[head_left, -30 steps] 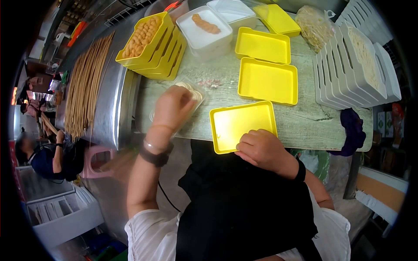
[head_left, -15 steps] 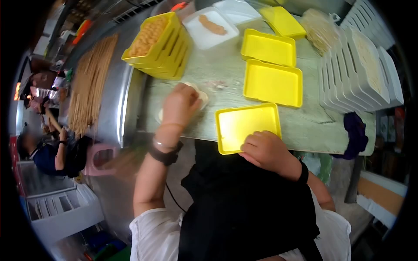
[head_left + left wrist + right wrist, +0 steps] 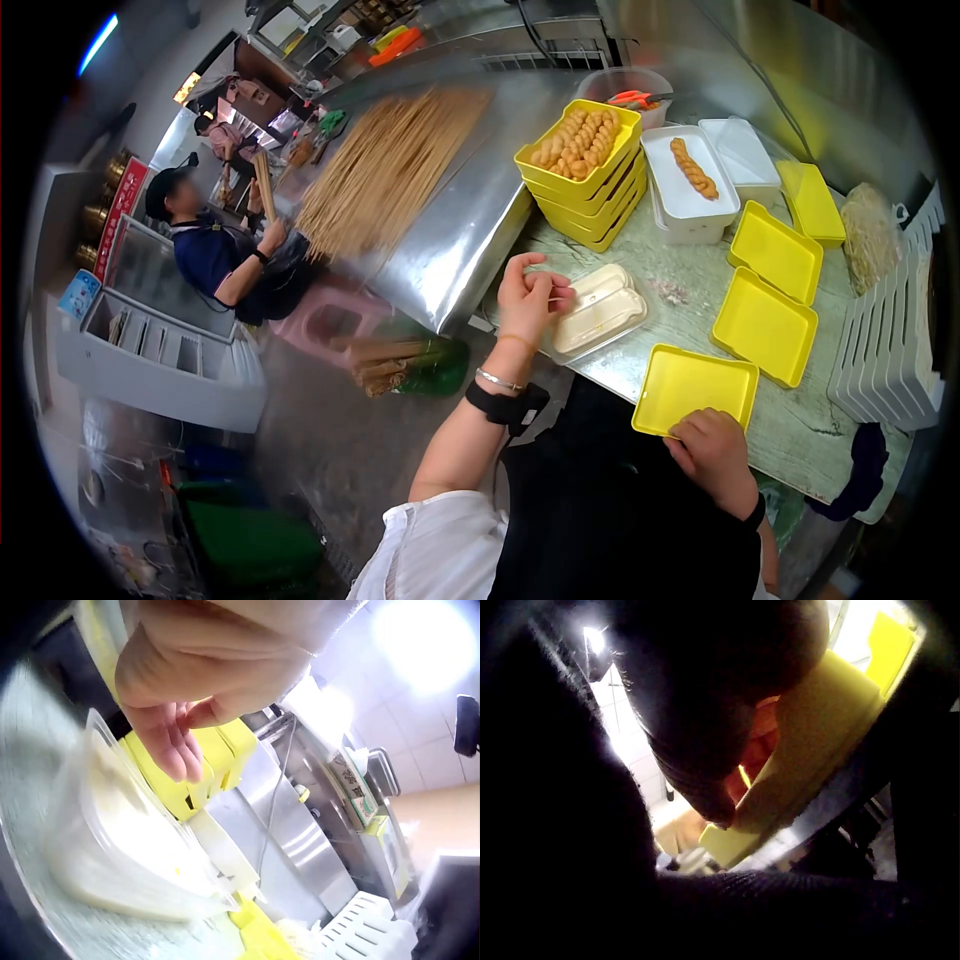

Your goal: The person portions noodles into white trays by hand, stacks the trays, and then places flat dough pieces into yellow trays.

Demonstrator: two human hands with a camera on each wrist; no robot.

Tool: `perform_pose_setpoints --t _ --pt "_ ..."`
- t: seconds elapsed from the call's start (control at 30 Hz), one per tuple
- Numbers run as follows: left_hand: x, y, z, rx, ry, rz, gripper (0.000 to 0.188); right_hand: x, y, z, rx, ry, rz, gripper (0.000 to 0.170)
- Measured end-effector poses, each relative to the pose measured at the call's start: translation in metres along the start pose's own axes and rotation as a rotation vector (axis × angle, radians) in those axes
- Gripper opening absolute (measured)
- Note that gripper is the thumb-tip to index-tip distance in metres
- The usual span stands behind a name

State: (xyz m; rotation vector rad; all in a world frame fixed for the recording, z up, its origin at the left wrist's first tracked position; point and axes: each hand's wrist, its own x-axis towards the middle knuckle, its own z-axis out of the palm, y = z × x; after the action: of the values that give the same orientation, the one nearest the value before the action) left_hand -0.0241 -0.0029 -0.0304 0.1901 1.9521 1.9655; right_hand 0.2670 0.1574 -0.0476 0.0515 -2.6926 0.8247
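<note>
My left hand (image 3: 530,300) hovers at the left side of a clear plastic container (image 3: 648,300) holding pale, flattened dough strips (image 3: 598,312). Its fingers (image 3: 174,754) hang loosely bent with nothing between them, and in the left wrist view they overlap the container's far rim. At the table's near edge, my right hand (image 3: 715,450) grips the front rim of a shallow yellow tray (image 3: 690,385), thumb outside and fingers over the rim. The tray's inside looks bare. In the dark right wrist view the tray's yellow wall (image 3: 810,735) lies against the hand.
Stacked yellow trays (image 3: 590,205) hold twisted dough pieces. One twist lies on a white lid (image 3: 665,165) beside them. More yellow trays (image 3: 765,325) and white slatted trays (image 3: 890,330) stand rightward. Wooden sticks (image 3: 390,165) cover the steel counter; another person (image 3: 215,250) holds sticks beyond.
The head view has swung left. My left hand has lifted off the dough strips to the container's left side, uncovering them. My right hand keeps its grip on the yellow tray.
</note>
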Motion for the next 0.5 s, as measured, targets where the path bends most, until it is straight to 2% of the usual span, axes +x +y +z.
perform_pose_setpoints --t 0.1,0.17,0.27,0.5 --pt "-0.011 0.005 0.011 0.726 -0.060 0.451 0.025 0.001 -0.002 0.000 -0.003 0.010 0.006 0.017" --pt "-0.021 0.007 0.028 0.919 -0.123 0.664 0.034 0.003 -0.001 0.001 -0.004 0.011 0.001 0.017" --pt "-0.018 0.003 0.045 0.990 -0.286 0.697 0.036 0.001 -0.003 0.003 -0.005 0.014 0.009 0.016" --pt "-0.015 -0.006 0.053 1.050 -0.398 0.679 0.028 0.001 -0.002 0.003 -0.008 0.013 0.018 0.017"
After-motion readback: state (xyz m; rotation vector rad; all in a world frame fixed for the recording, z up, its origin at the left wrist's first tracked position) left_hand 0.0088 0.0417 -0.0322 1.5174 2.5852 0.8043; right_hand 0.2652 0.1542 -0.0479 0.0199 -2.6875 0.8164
